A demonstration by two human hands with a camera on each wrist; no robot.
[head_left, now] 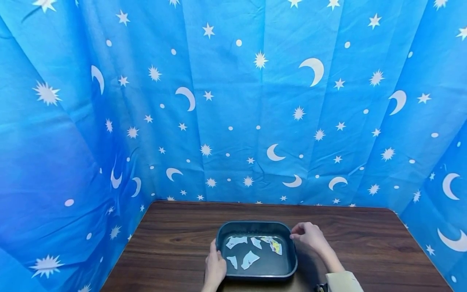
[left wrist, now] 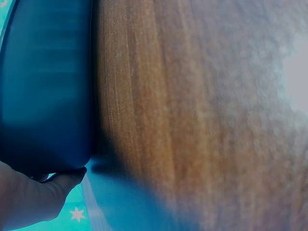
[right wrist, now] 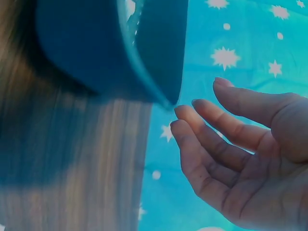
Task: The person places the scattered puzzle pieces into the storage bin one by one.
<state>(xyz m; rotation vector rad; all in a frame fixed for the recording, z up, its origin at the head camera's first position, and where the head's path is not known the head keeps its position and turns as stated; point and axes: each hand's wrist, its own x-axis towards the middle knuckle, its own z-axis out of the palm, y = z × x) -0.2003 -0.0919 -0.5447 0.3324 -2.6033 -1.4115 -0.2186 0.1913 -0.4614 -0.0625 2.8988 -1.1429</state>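
A dark rectangular baking pan with rounded corners holds several torn pieces of paper. Most of these are pale, such as the piece near the front; one scrap at the right carries a yellow print. My left hand grips the pan's left side, and in the left wrist view its fingers curl against the outer wall. By the far right corner is my right hand, fingers loosely bent. The right wrist view shows nothing in that hand, its fingertips right by the rim.
A dark brown wood-grain table lies under the pan. Blue cloth printed with white stars and moons hangs behind it and along both sides. A pale sleeve and a dark wrist strap show at the right arm.
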